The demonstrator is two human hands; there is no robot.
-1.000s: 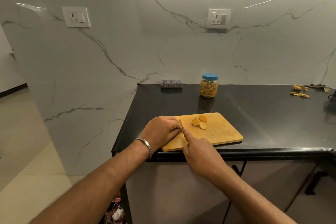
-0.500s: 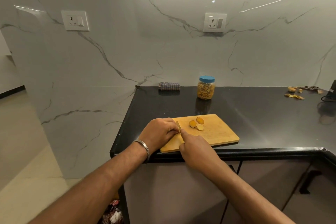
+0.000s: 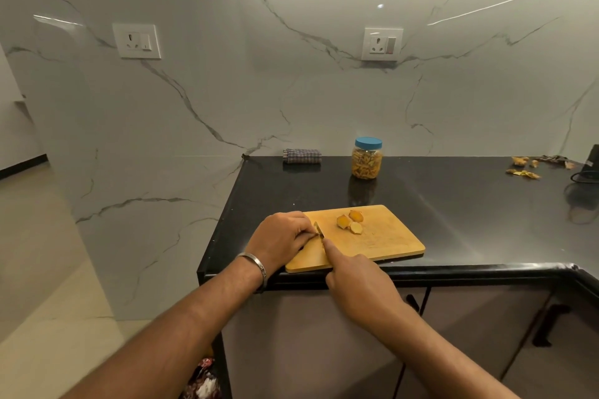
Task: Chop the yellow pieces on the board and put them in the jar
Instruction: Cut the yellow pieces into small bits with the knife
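A wooden cutting board point(image 3: 382, 240) lies at the front edge of the black counter. Three yellow pieces point(image 3: 350, 222) sit together on its far middle. My right hand point(image 3: 358, 282) grips a small knife point(image 3: 319, 230), index finger stretched along the blade's back, the tip pointing away from me. My left hand point(image 3: 282, 236) rests curled on the board's left end, its fingertips pinching something small right beside the blade; that piece is mostly hidden. A clear jar point(image 3: 367, 158) with a blue lid on stands behind the board, filled with yellow strips.
A folded checked cloth point(image 3: 302, 156) lies at the counter's back left. Yellow peel scraps point(image 3: 526, 168) and a dark cable point(image 3: 583, 175) sit at the far right. The counter point(image 3: 486, 204) drops off on the left to a tiled floor. Cabinet doors with dark handles are below.
Both hands stay at the board's left end with the knife. The view has shifted slightly; the three pieces and the jar have not moved.
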